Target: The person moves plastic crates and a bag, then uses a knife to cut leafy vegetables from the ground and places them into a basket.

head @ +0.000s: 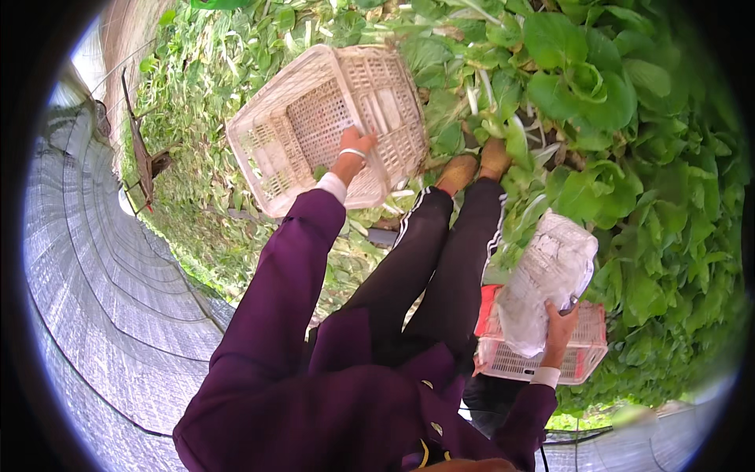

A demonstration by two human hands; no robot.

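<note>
My left hand, with a white band at the wrist, grips the rim of a pale plastic crate. The crate is tilted, so its bare lattice inside shows. My right hand is closed on the near edge of a white bundle in clear plastic wrap. A small dark and shiny object shows by the fingers of that hand, too small to name. Beneath the bundle stands a second, pinkish crate with something red at its left side, partly hidden by the bundle.
Leafy green vegetables grow thickly on the right. Cut leaves and pale stalks litter the ground on the left. My shoes stand between the crate and the plants. Netting walls the left side, near a dark wooden piece.
</note>
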